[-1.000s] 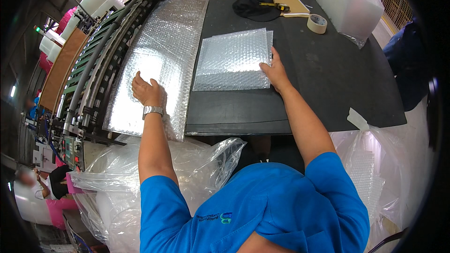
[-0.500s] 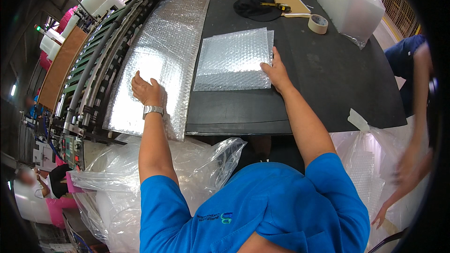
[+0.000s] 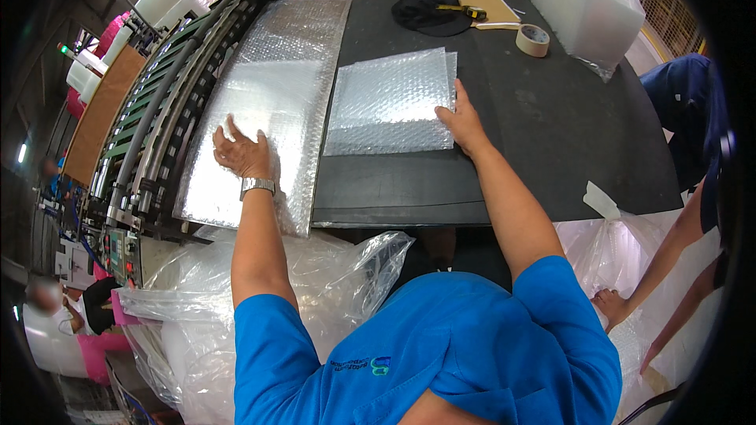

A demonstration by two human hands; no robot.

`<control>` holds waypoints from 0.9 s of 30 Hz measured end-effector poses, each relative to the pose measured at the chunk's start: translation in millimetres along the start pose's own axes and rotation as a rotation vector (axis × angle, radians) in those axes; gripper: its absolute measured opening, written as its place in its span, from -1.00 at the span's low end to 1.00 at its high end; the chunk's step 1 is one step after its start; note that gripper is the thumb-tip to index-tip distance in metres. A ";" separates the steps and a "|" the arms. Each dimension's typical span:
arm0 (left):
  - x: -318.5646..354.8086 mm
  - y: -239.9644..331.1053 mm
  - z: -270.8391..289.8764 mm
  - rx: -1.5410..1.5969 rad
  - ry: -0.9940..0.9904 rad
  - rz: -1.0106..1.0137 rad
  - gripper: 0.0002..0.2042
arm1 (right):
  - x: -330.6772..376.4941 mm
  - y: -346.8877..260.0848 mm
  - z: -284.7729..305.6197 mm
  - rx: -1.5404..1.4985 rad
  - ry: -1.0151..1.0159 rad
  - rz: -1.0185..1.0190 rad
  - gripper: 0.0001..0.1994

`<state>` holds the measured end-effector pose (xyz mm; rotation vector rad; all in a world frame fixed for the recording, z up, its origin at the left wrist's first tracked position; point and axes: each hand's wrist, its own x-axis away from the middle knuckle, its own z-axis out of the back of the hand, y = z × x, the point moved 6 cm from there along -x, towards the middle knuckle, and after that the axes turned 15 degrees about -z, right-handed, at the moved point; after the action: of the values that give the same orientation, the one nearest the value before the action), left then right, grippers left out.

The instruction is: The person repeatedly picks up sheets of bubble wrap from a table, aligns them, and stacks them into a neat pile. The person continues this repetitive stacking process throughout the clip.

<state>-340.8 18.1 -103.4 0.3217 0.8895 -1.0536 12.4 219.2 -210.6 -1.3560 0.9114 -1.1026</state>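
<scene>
A long sheet of bubble wrap (image 3: 272,86) runs from the machine onto the black table (image 3: 551,141). My left hand (image 3: 240,151) lies flat on it, fingers spread, a watch on the wrist. To its right rests a stack of cut bubble-wrap pieces (image 3: 390,102). My right hand (image 3: 461,122) presses on the stack's near right edge with fingers apart. Neither hand grips anything.
A conveyor machine (image 3: 150,126) with rollers stands at the left. A roll of tape (image 3: 533,39), a black cloth (image 3: 429,11) and a clear plastic bag (image 3: 587,3) sit at the table's far end. Large plastic bags (image 3: 315,283) hang below. Another person (image 3: 677,220) stands at the right.
Both my hands stay in place on the bubble wrap. The person at the right has come further into view, arms reaching down beside the table.
</scene>
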 end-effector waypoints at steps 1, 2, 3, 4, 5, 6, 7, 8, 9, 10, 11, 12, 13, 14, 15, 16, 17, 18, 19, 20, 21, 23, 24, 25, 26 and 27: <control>-3.5 13.8 4.3 -0.026 -0.113 -0.099 -0.42 | 4.3 -4.8 -1.4 0.023 0.006 0.002 -0.23; -4.5 23.7 3.6 -0.052 -0.226 -0.198 -0.43 | 6.5 -7.6 -2.2 0.046 0.011 0.003 -0.23; 2.7 19.4 -30.6 0.024 -0.485 -0.299 -0.54 | 4.9 -5.9 -3.6 0.027 -0.008 0.001 -0.23; 2.3 21.3 -34.5 0.085 -0.548 -0.291 -0.60 | 1.8 -2.5 -3.0 0.006 -0.019 0.001 -0.23; 2.7 23.4 -37.9 0.146 -0.612 -0.282 -0.64 | -1.7 1.4 -2.7 -0.014 -0.031 0.000 -0.23; 1.4 23.1 -36.5 0.167 -0.554 -0.272 -0.66 | -5.4 5.2 -1.8 0.001 -0.012 0.024 -0.23; 1.8 22.3 -33.6 0.185 -0.497 -0.260 -0.68 | -7.2 6.7 -2.6 0.015 0.005 0.047 -0.23; 2.1 21.6 -30.0 0.203 -0.439 -0.248 -0.69 | -8.9 7.8 -1.6 0.029 0.022 0.071 -0.23; 4.5 19.7 -28.6 0.314 -0.394 -0.131 -0.71 | -10.6 10.4 0.7 0.026 0.018 0.065 -0.23; 7.2 21.3 -22.3 0.418 -0.349 -0.011 -0.71 | -9.2 9.6 -0.1 0.020 0.009 0.059 -0.23; 9.2 18.1 -16.1 0.517 -0.301 0.109 -0.71 | -6.4 6.8 -1.7 0.012 -0.004 0.053 -0.23; 18.6 4.9 -36.2 0.425 -0.128 0.029 -0.71 | -4.3 3.1 -3.0 0.027 -0.005 0.044 -0.23; 19.6 8.2 -36.9 0.392 -0.152 0.007 -0.71 | -1.8 -0.8 -1.8 0.047 0.001 0.032 -0.23; 21.1 12.8 -37.8 0.359 -0.175 -0.016 -0.71 | 0.2 -2.5 -1.3 0.066 0.007 0.021 -0.23; 23.2 18.7 -38.7 0.326 -0.197 -0.038 -0.72 | 0.7 -0.1 -2.6 0.065 -0.005 -0.001 -0.23; 15.3 40.4 -22.2 0.390 -0.336 -0.040 -0.72 | -0.6 3.8 1.8 0.062 -0.001 -0.023 -0.23; 18.2 51.2 -20.2 0.290 -0.272 -0.164 -0.73 | -0.6 1.6 0.1 0.057 -0.013 -0.037 -0.23; 24.3 59.3 -27.2 0.381 -0.378 -0.211 -0.74 | 1.3 -2.1 -0.6 0.079 -0.013 -0.024 -0.23; 28.8 71.1 -31.0 0.471 -0.487 -0.267 -0.74 | 5.3 -5.4 -0.7 0.095 -0.007 -0.014 -0.23; 36.0 86.1 -27.1 0.546 -0.521 -0.317 -0.75 | 9.3 -8.2 -1.7 0.114 -0.004 -0.007 -0.24; 44.3 104.6 -22.1 0.621 -0.556 -0.368 -0.75 | 11.5 -11.9 -1.8 0.062 -0.018 0.000 -0.25; 54.9 136.1 -5.1 0.722 -0.471 -0.403 -0.76 | 15.7 -17.6 1.0 -0.038 -0.043 0.016 -0.27; 57.5 148.3 0.9 0.765 -0.456 -0.430 -0.76 | 12.4 -14.3 1.1 -0.199 -0.102 -0.018 -0.26; 59.6 160.4 6.6 0.813 -0.440 -0.454 -0.77 | 9.5 -14.5 1.3 -0.355 -0.160 -0.052 -0.26; 60.3 170.4 13.6 0.860 -0.424 -0.480 -0.77 | 8.3 -14.5 2.3 -0.512 -0.219 -0.083 -0.25; 61.8 179.5 21.8 0.887 -0.430 -0.524 -0.77 | 10.2 -12.4 5.4 -0.488 -0.190 -0.097 -0.25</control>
<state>-164.5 54.2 -167.8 0.5809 0.0583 -1.9007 19.3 212.0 -196.9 -1.8865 1.0200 -0.8307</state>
